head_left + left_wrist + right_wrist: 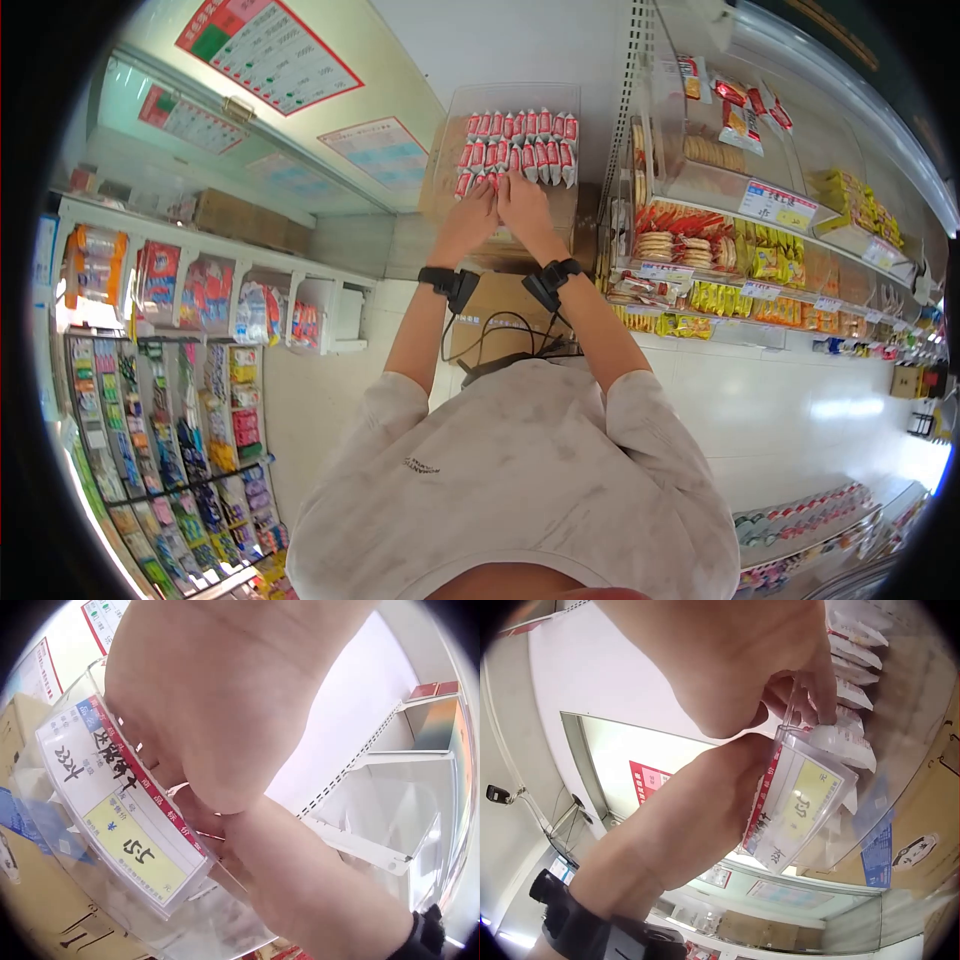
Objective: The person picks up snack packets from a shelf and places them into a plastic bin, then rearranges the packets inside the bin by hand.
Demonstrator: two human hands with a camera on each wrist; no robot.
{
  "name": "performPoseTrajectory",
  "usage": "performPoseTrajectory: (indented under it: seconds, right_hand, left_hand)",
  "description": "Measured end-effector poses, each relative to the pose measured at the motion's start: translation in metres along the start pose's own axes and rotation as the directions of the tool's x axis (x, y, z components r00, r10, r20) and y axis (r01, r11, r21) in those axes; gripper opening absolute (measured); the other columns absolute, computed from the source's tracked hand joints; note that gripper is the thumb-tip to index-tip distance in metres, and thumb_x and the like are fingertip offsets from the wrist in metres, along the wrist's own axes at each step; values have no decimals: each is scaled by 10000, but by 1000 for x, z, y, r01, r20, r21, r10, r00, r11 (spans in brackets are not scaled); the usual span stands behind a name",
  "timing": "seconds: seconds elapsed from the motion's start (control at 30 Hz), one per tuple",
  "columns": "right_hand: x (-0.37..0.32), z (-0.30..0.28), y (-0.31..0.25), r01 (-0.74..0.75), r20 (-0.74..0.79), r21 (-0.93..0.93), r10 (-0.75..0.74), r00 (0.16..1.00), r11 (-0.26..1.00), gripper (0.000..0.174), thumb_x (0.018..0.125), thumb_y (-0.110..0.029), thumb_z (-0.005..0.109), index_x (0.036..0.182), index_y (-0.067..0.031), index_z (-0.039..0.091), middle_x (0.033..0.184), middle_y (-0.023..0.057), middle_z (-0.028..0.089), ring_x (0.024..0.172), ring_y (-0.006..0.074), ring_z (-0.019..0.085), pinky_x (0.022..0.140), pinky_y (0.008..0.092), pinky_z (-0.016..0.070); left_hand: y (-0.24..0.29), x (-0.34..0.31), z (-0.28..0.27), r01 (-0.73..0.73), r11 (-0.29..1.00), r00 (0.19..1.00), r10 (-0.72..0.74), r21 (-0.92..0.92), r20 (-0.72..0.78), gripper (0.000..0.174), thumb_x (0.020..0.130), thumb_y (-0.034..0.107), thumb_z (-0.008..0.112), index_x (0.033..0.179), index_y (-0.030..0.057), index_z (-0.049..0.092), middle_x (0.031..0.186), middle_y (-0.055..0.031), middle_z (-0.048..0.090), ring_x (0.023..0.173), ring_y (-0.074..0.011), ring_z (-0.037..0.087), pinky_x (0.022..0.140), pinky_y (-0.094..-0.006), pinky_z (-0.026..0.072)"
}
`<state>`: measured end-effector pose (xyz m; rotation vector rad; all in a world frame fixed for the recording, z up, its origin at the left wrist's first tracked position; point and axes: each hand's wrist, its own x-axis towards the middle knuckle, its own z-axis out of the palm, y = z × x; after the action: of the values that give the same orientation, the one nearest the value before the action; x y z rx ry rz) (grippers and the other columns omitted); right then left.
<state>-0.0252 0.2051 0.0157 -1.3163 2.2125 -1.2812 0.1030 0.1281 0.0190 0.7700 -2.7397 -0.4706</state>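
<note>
Head view: fingers point(515, 186) touch slim, shiny packets point(542, 154).

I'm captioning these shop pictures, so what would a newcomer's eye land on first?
The rows of red-and-white packets in a clear bin, top centre of the head view, with the left hand and right hand at the nearest row. Then the partly handwritten price tag on the bin's front, large in the left wrist view.

Red-and-white packets point(516, 158) — side by side in rows, nearest row partly hidden, in clear bin point(556, 208)
</note>
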Motion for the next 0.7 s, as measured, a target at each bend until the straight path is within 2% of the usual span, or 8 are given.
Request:
performPoseTrajectory:
  seconds: [0.13, 0.23, 0.33, 0.43, 0.5, 0.53, 0.63, 0.7]
  right_hand:
    - [-4, -5, 0, 45, 38, 41, -47, 998, 998, 283, 902, -108, 567, 1157, 7, 605, 1127, 261, 647, 1006, 423, 661, 853, 509, 542]
    - [-2, 1, 7, 95, -39, 67, -92, 995, 993, 319, 866, -44, 564, 1180, -9, 607, 1138, 255, 639, 1041, 434, 643, 897, 504, 524]
    - [-2, -5, 4, 104, -81, 77, -98, 992, 992, 342, 849, 26, 530, 1181, -11, 605, 1149, 239, 637, 1066, 427, 635, 923, 468, 517]
    - [-19, -35, -13, 218, -78, 151, -209, 975, 964, 356, 874, 82, 480, 1195, -5, 607, 1145, 220, 643, 1066, 392, 653, 907, 408, 534]
    - [-37, -63, -30, 275, -92, 281, -259, 961, 919, 312, 895, 86, 514, 1177, -5, 612, 1105, 206, 651, 1022, 363, 680, 867, 415, 550]
    - [-51, -76, -33, 244, -58, 309, -238, 969, 919, 290, 918, 77, 512, 1175, -6, 617, 1103, 192, 660, 1021, 329, 687, 859, 390, 552]
    - [-84, -112, -39, 131, 32, 381, -155, 987, 915, 234, 977, 43, 509, 1169, -8, 633, 1099, 147, 680, 1021, 238, 696, 844, 329, 553]
    - [-107, -133, -39, 16, 92, 424, -61, 994, 906, 205, 1002, 13, 514, 1162, -8, 640, 1098, 115, 690, 1027, 190, 690, 845, 307, 549]
  left_hand:
    - [1, -7, 2, -24, 999, 999, 25, 47, -36, 455, 994, 195, 471, 1378, -43, 527, 1471, -238, 495, 1361, -382, 476, 1122, -448, 407]
    - [13, -12, -1, 46, 995, 982, -62, -91, -179, 399, 965, 91, 515, 1341, -36, 556, 1407, -241, 542, 1283, -390, 538, 1083, -430, 444]
    - [20, -15, -10, -33, 954, 912, -93, -298, -400, 342, 953, 18, 541, 1287, -9, 608, 1276, -222, 622, 1178, -350, 618, 1021, -389, 488]
    - [37, -41, -44, 106, 857, 912, -286, -504, -294, 277, 980, 22, 530, 1230, 21, 650, 1140, -177, 687, 1081, -285, 673, 915, -353, 528]
    - [31, -60, -55, 67, 860, 900, -271, -506, -340, 256, 994, 34, 527, 1212, 36, 661, 1073, -145, 708, 1012, -250, 691, 841, -345, 542]
    - [32, -72, -58, 53, 856, 895, -269, -514, -357, 246, 1001, 40, 526, 1203, 43, 667, 1040, -130, 718, 978, -232, 700, 804, -340, 548]
    - [46, -95, -82, 61, 806, 870, -332, -589, -364, 216, 962, 20, 560, 1153, 2, 660, 1044, -187, 700, 945, -332, 687, 797, -391, 533]
    - [55, -107, -92, 175, 736, 863, -435, -654, -259, 212, 964, 40, 569, 1152, 0, 659, 1052, -188, 699, 941, -338, 683, 797, -393, 528]
